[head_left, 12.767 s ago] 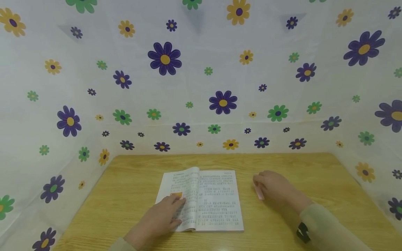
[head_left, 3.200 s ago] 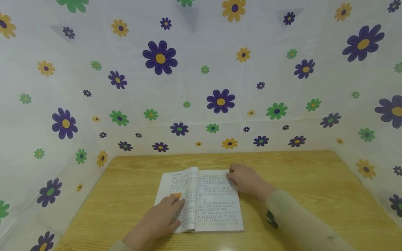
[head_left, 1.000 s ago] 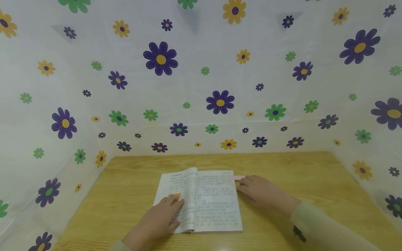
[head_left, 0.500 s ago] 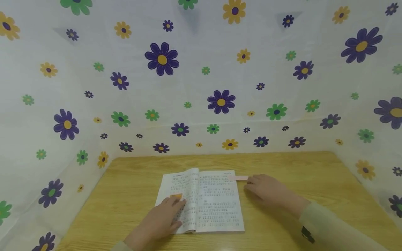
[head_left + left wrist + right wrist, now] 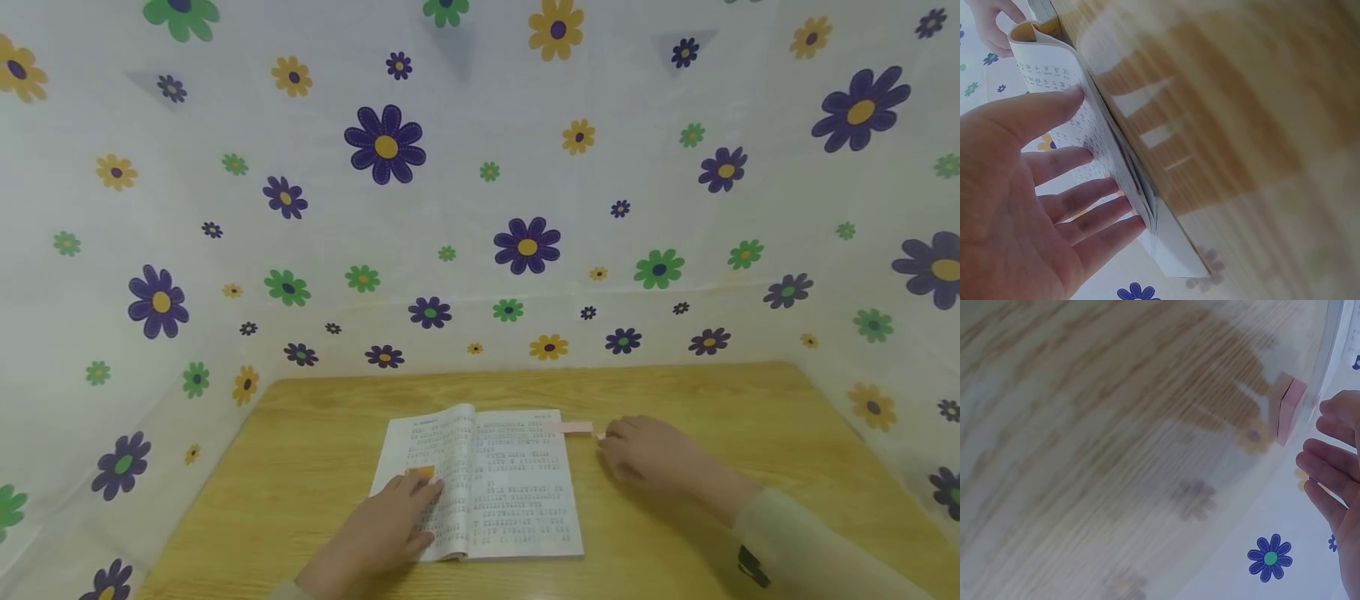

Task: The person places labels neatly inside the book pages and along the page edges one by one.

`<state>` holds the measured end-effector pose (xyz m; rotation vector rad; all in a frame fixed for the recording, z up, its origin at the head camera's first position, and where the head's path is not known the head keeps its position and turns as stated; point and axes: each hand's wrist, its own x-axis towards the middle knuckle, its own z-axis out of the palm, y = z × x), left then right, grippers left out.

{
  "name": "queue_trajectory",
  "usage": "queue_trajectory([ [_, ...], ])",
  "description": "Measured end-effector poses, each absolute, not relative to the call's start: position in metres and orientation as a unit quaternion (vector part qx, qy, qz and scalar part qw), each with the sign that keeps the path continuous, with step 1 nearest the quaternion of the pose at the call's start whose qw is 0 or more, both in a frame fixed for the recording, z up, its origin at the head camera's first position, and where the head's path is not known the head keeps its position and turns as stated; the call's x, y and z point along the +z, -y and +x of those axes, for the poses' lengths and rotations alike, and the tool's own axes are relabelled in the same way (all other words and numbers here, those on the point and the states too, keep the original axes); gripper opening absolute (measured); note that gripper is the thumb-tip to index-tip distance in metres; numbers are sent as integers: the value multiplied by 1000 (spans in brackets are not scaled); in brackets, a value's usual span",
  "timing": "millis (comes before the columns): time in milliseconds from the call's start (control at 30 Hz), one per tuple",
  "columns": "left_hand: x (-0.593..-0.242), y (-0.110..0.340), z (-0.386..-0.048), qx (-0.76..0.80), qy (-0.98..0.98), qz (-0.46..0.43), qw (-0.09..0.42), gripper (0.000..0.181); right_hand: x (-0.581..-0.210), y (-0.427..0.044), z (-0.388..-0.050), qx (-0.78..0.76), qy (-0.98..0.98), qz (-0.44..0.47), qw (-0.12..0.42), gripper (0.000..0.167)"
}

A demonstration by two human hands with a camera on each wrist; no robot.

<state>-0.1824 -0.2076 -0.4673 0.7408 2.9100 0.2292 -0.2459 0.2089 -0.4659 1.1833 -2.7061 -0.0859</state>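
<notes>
Table: glossy yellowish wood grain, rounded far corners
Back sheet: white, beyond the table, printed with purple, yellow and green flowers
Left sheet and right sheet: same print, flanking the table
Light: soft, even

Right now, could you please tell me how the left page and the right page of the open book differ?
The left page bulges near the spine, while the right page looks flatter. The left hand covers part of the left page; no hand covers the right page. An orange patch shows on the left page, whereas a pink strip juts past the right page's outer edge. Both carry lines of print.
</notes>
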Motion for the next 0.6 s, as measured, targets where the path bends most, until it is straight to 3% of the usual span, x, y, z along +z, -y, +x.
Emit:
queue_trajectory([
  [600, -463, 208, -183, 64, -964, 251, 68, 65, -462, -217, -236, 8, 921, 381, 84, 22],
])
